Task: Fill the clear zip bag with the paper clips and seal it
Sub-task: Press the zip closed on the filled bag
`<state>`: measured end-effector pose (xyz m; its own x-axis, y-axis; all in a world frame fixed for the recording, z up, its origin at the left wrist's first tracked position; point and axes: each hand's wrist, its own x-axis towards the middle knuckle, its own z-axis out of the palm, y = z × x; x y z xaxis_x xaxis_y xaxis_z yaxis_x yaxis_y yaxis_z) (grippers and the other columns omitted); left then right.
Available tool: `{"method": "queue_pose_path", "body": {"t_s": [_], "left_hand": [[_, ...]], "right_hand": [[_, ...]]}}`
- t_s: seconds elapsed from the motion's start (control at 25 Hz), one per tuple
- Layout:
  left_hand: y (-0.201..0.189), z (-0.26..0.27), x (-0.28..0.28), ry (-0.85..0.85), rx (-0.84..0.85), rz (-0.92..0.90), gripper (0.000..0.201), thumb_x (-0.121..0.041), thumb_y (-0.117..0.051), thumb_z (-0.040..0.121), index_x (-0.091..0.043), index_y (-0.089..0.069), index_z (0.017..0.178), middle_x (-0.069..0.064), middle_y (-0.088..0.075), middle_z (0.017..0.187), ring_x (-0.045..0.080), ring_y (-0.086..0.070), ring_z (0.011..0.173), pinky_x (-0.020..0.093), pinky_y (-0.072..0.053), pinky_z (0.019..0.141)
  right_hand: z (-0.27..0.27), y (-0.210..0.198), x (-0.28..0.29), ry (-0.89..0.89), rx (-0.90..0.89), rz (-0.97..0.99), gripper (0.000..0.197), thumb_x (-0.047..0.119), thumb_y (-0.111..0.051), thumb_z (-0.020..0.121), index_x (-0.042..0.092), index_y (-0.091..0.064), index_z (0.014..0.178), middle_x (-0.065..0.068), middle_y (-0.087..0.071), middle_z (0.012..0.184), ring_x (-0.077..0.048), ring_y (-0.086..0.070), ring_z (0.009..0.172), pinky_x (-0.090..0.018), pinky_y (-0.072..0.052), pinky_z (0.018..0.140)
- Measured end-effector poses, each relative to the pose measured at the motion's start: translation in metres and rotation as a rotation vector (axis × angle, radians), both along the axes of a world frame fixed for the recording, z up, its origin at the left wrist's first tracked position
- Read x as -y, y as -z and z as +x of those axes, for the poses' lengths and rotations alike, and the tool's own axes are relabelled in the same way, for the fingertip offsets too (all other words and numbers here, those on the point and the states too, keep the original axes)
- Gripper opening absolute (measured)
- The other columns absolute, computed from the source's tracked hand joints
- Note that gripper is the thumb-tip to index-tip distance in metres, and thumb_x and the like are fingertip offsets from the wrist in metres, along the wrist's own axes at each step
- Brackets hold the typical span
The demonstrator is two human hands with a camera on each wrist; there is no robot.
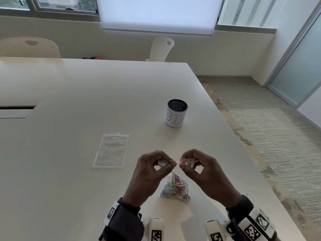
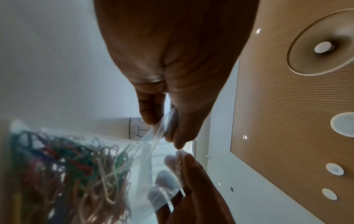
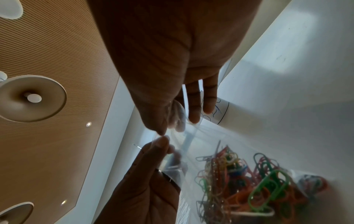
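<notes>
The top edge of the clear zip bag (image 1: 175, 173) is pinched tight in the grip of the left hand (image 1: 151, 171) and the right hand (image 1: 203, 173), above the counter (image 1: 69, 188). The coloured paper clips (image 1: 175, 187) are bunched in its bottom. Another flat clear bag (image 1: 111, 150) is laid to the left, and a mesh cup (image 1: 176, 113) marked "BIN" is stood farther back.

Bare white tabletop (image 1: 69, 180) lay open left of the hands and towards its far edge. A flat, empty clear plastic zip bag (image 1: 111, 150) lay ahead to the left, and a black mesh cup wrapped in white paper (image 1: 175, 113) stood ahead to the right, both well apart from the hands.
</notes>
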<state>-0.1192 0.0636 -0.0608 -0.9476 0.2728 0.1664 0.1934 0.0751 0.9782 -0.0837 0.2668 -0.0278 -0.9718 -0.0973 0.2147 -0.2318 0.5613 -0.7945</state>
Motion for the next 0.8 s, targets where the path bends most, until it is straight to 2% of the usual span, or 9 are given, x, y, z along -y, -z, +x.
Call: {"method": "queue_pose_path", "body": {"t_s": [0.16,0.32,0.48,0.64,0.8], "left_hand": [[0.001,0.003,-0.002,-0.005,-0.064,-0.015,0.013,-0.016,-0.085,0.089,-0.022,-0.079,0.079,0.0,-0.074,0.08,0.02,-0.068,0.078,0.028,-0.053,0.076],[0.001,0.004,-0.005,-0.017,-0.113,-0.063,0.01,-0.018,-0.086,0.089,-0.022,-0.08,0.081,-0.003,-0.075,0.079,0.018,-0.068,0.076,0.025,-0.053,0.074],[0.002,0.002,0.0,-0.055,-0.071,-0.026,0.008,-0.016,-0.085,0.09,-0.022,-0.08,0.087,-0.006,-0.08,0.084,0.008,-0.072,0.08,0.017,-0.053,0.076],[0.002,0.0,0.006,-0.084,-0.134,-0.093,0.012,-0.016,-0.088,0.086,-0.023,-0.082,0.079,-0.01,-0.075,0.079,0.007,-0.066,0.075,0.016,-0.049,0.074],[-0.003,0.001,0.006,-0.12,-0.154,-0.112,0.009,-0.021,-0.091,0.08,-0.028,-0.087,0.083,-0.012,-0.078,0.077,0.01,-0.068,0.075,0.018,-0.051,0.075]], "right_hand": [[0.0,0.002,-0.001,-0.011,0.008,-0.023,0.014,0.017,-0.074,0.095,0.023,-0.069,0.083,0.011,-0.069,0.076,-0.007,-0.062,0.073,-0.026,-0.05,0.073],[0.0,0.005,0.002,0.007,-0.022,-0.103,0.023,0.005,-0.075,0.09,0.017,-0.063,0.074,0.001,-0.064,0.074,-0.017,-0.058,0.07,-0.032,-0.048,0.069],[-0.003,0.007,0.0,0.041,-0.015,-0.126,0.021,0.008,-0.076,0.091,0.02,-0.067,0.077,0.005,-0.065,0.071,-0.009,-0.059,0.068,-0.022,-0.047,0.068],[-0.003,0.006,-0.005,-0.004,-0.002,-0.118,0.015,0.011,-0.076,0.092,0.02,-0.071,0.083,0.003,-0.069,0.081,-0.014,-0.062,0.074,-0.027,-0.051,0.072],[-0.006,0.001,-0.007,-0.01,-0.005,-0.113,0.011,0.015,-0.079,0.091,0.021,-0.074,0.084,0.001,-0.071,0.082,-0.018,-0.062,0.077,-0.035,-0.052,0.077]]}}
